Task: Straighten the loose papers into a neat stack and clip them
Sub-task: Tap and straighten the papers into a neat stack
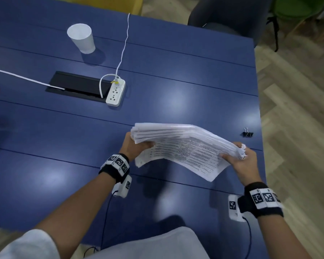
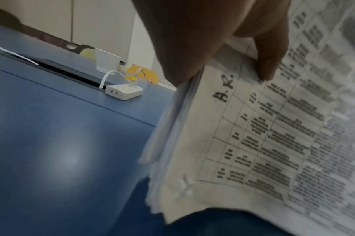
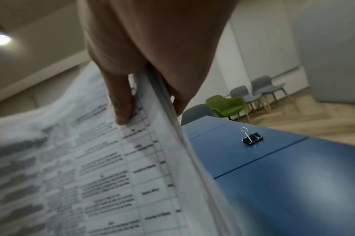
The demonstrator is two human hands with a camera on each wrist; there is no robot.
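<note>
- Held above the near right part of the blue table, a thick sheaf of papers is sagging between two hands, lifted, it seems, for squaring.
- Left hand is pinching one short edge; right hand is gripping the other.
- Wrist views alone are showing thumbs pressed on printed tables.
- Binder clip is waiting by the table's right edge.
</note>
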